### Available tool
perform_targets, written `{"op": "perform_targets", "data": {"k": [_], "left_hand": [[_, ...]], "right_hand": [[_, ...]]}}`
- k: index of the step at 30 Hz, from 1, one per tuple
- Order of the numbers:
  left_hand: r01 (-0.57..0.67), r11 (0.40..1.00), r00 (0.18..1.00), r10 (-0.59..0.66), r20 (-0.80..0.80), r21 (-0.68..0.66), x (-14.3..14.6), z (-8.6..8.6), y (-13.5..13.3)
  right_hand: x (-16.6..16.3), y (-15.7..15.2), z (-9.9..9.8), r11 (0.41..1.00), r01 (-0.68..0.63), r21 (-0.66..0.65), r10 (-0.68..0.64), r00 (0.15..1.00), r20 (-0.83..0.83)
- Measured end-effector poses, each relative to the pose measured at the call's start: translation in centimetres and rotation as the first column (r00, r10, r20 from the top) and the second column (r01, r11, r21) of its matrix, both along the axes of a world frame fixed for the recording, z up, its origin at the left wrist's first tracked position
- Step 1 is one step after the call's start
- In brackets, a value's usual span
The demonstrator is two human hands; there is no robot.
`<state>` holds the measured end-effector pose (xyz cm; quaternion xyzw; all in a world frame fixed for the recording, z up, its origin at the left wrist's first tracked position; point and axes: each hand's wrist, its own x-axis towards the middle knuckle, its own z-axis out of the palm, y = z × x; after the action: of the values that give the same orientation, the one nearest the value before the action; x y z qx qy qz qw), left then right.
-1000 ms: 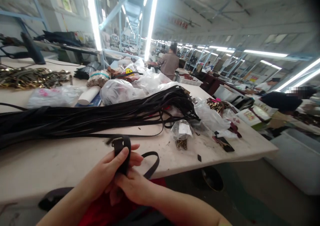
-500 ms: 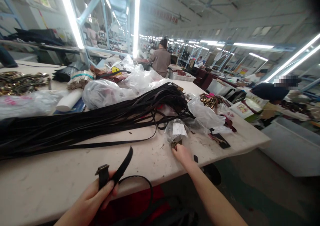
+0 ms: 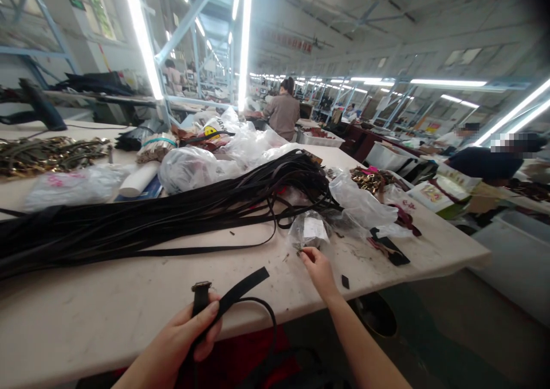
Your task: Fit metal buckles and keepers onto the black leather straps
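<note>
My left hand (image 3: pixel 195 326) is closed around a black strap (image 3: pixel 247 284) near the front edge of the table. A dark metal buckle (image 3: pixel 201 286) sits on the strap's folded part above my thumb, and the strap's flat end points up and right. Further right, my right hand (image 3: pixel 317 264) has its fingertips pinched together at the mouth of a small clear plastic bag (image 3: pixel 296 228) with a white label (image 3: pixel 315 228). Small dark bits show at the bag's opening. What lies between those fingertips is too small to make out.
A long bundle of black straps (image 3: pixel 141 220) lies across the table (image 3: pixel 107 303). Behind it are clear plastic bags (image 3: pixel 189 168), a white roll (image 3: pixel 138 180) and metal hardware (image 3: pixel 51 155). A white bin (image 3: pixel 511 257) stands right of the table. Other people work farther off.
The view has shifted slightly, so the table sits further right. The strap's free end in my left hand has swung to the right. My right fingertips have drawn back a little to the bag's opening.
</note>
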<state>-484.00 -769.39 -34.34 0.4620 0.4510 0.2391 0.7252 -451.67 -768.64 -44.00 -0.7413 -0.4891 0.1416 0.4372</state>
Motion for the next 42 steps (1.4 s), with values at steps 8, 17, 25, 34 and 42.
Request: {"op": "perform_targets", "data": {"k": [8,17,25,34,42], "left_hand": [[-0.061,0.982,0.971,0.099,0.216,-0.176,0.1,-0.5,-0.7],[-0.012,0.956,0.879,0.149,0.452,-0.292,0.2,-1.1,-0.6],[0.093,0.926,0.858,0.112,0.501,-0.366,-1.3,-2.2,-1.0],[0.147,0.888,0.841,0.119,0.528,-0.435,-1.9,-2.8,-0.7],[0.092,0.929,0.872,0.099,0.480,-0.359,-2.9,-2.7,-0.1]], "right_hand": [[-3.1,0.0,3.2,0.993,-0.056,0.102,0.084,0.951,-0.297],[-12.4,-2.2,6.4,0.932,-0.252,0.263,0.356,0.488,-0.797],[-13.4,-2.2,6.1,0.920,-0.300,0.253,0.357,0.371,-0.857],[-13.4,-2.2,5.8,0.874,-0.428,0.231,0.416,0.411,-0.811],[-13.4,-3.0,6.8,0.866,-0.398,0.302,0.488,0.802,-0.345]]}}
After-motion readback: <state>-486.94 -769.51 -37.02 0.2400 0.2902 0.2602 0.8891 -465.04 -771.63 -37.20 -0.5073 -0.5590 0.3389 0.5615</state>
